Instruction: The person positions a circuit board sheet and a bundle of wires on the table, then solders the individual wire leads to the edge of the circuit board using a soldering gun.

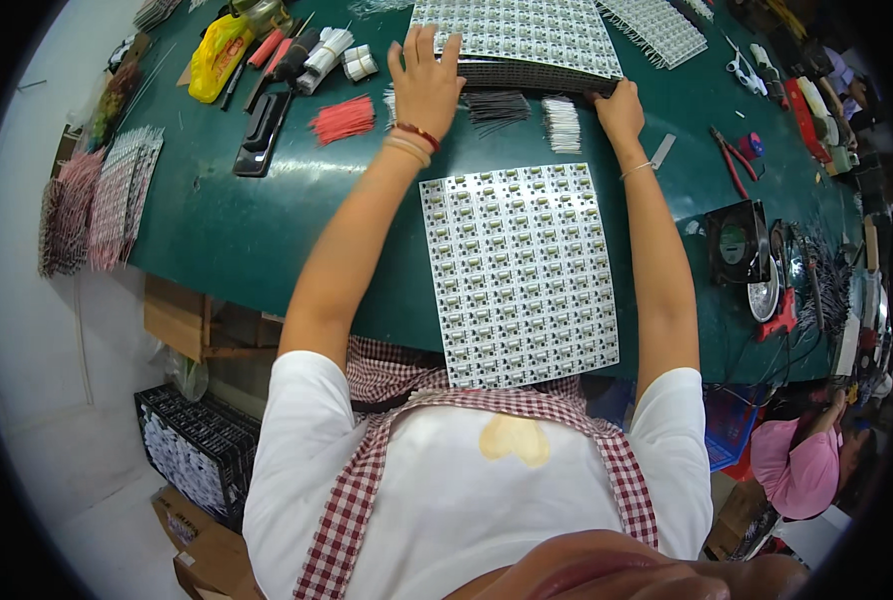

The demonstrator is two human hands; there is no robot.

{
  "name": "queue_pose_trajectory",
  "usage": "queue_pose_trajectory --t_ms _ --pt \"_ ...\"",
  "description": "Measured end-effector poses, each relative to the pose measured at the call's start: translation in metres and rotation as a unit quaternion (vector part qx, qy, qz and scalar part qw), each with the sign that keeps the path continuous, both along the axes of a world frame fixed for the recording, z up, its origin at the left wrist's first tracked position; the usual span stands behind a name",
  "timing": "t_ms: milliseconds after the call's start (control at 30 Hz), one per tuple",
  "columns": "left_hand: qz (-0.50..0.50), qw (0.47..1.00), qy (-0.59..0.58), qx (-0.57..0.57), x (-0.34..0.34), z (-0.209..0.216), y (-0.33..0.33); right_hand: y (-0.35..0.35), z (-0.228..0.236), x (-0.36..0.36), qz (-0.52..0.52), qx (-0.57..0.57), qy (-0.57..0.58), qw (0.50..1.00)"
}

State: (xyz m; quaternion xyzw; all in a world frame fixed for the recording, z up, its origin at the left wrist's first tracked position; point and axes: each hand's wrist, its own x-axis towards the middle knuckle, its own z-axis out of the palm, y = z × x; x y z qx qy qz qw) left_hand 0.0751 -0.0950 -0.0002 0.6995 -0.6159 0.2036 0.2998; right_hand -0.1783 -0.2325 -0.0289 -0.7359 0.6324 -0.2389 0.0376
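At the far side of the table a white circuit board panel [517, 28] lies over a stack with a dark layered edge [537, 76]. My left hand [429, 82] rests at its left edge, fingers spread and holding nothing. At the near right corner, my right hand [619, 108] is closed on the stack's edge, its fingertips partly hidden. Another white circuit board panel [524, 278], covered in rows of small components, lies flat between my forearms. Red wires [344, 120], black wires [498, 110] and white wires [563, 124] lie in bundles in front of the stack.
A phone [264, 134], a yellow bag [221, 57] and wrapped bundles sit on the left. Wired boards [127, 195] hang over the left edge. Red-handled pliers [734, 165], scissors [743, 68] and a black fan [738, 242] are on the right. Another person in pink [795, 468] sits at the lower right.
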Motion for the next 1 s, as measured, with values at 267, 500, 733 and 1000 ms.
queue_pose_trajectory --t_ms 267,500,733,1000 --pt "-0.007 0.990 -0.126 0.056 0.012 -0.028 -0.034 0.006 -0.001 0.008 -0.014 -0.015 0.019 1.000" --pt "0.026 0.988 -0.127 0.078 0.004 -0.033 -0.048 -0.002 -0.003 0.007 -0.008 -0.017 0.013 1.000" --pt "0.022 0.985 -0.159 0.058 0.009 -0.037 -0.055 -0.002 -0.007 0.008 -0.004 -0.045 0.009 0.999" --pt "0.029 0.984 -0.175 0.033 0.014 -0.043 -0.064 -0.003 -0.007 0.008 0.001 -0.049 0.010 0.999"
